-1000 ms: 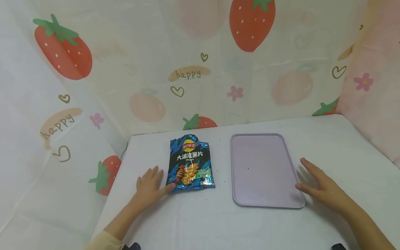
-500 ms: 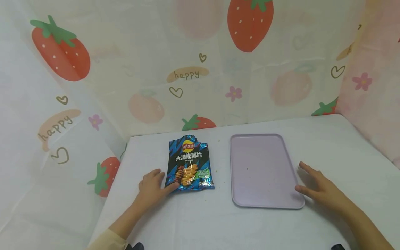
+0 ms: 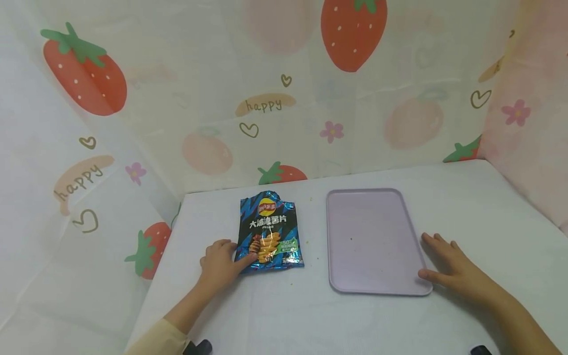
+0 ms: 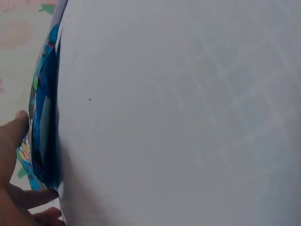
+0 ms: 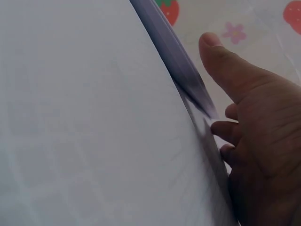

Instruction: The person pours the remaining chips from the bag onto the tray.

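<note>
In the head view, a blue and black bag of potato chips (image 3: 268, 231) lies face up on the white table. My left hand (image 3: 219, 264) grips its lower left side, thumb over the printed front and fingers drawn in along the left edge. The left wrist view shows the bag (image 4: 44, 117) edge-on, with the thumb (image 4: 16, 127) against its front and a fingertip at its edge. A flat lilac tray (image 3: 372, 241) lies right of the bag. My right hand (image 3: 461, 276) rests at the tray's lower right side, thumb tip over the rim, other fingers extended beside it.
Small dark specks and crumbs lie on the tray and on the tablecloth (image 3: 284, 315) between tray and bag. Behind the table hangs a strawberry-print curtain (image 3: 284, 133); further curtains close off the left and right sides.
My left hand has slid right; its thumb reaches further over the bag and its fingers have drawn in. My right hand has lowered slightly along the tray's edge. Bag and tray lie still.
</note>
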Demonstrator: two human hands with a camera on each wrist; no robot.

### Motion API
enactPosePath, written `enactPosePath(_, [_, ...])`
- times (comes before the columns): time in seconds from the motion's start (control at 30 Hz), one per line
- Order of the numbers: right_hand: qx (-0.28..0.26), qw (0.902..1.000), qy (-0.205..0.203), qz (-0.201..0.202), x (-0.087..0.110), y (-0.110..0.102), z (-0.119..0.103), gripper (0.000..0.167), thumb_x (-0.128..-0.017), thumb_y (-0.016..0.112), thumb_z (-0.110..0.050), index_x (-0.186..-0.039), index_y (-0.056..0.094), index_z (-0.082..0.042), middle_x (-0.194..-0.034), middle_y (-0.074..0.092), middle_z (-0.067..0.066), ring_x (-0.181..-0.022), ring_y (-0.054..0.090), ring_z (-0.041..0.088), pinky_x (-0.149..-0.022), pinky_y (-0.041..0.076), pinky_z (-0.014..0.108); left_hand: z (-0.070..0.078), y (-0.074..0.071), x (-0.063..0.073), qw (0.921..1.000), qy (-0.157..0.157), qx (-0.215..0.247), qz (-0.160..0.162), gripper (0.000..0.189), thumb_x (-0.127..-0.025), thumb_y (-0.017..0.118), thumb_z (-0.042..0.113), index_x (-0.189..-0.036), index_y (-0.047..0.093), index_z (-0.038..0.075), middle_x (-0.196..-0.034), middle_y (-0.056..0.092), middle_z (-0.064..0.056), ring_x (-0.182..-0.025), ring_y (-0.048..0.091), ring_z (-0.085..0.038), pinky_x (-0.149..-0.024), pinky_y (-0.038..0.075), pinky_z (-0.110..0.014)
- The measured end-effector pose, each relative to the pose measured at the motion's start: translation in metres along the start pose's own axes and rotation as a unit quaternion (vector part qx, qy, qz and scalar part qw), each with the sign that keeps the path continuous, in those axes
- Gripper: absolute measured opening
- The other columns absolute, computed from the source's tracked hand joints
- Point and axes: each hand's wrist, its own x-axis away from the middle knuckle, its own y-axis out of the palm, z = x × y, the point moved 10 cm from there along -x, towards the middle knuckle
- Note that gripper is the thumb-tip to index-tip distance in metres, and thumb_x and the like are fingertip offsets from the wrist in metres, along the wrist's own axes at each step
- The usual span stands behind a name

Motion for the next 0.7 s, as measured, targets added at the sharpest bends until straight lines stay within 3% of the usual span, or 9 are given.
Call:
enactPosePath(0.2, [0.03,0.999,-0.032,0.005,0.0,0.0,-0.003,0.09,-0.092,0.076,-0.032,-0.162,0.024,-0.007,-0.163,0.019,0.034,-0.152,0.001,0.055,-0.122,-0.013,0.059,0.001,0.0,-0.004,0.9995,-0.031,0.011,-0.005,0.078,-0.086,0.074,0.063,-0.126,0.066,-0.004,-0.139,0.057,-0.024,-0.13,0.047,-0.045,-0.096,0.04,-0.068])
enactPosePath(0.37, [0.067,0.9937,-0.088,0.019,-0.002,0.002,-0.011,0.082,-0.092,0.076,-0.03,-0.156,0.035,0.003,-0.16,0.032,0.031,-0.155,0.009,0.046,-0.126,-0.014,0.041,0.001,0.001,-0.009,0.9961,-0.06,0.063,-0.013,0.062,-0.088,0.079,0.046,-0.125,0.065,-0.001,-0.14,0.057,-0.022,-0.132,0.046,-0.046,-0.101,0.033,-0.071])
enactPosePath(0.7, [0.075,0.9926,-0.094,0.023,-0.002,0.005,-0.007,0.079,-0.094,0.074,-0.031,-0.155,0.037,0.002,-0.161,0.033,0.028,-0.156,0.009,0.043,-0.125,-0.014,0.035,0.003,0.01,-0.01,0.978,-0.082,0.191,-0.02,0.045,-0.096,0.071,0.027,-0.129,0.058,-0.001,-0.139,0.059,-0.023,-0.138,0.046,-0.042,-0.114,0.022,-0.067])
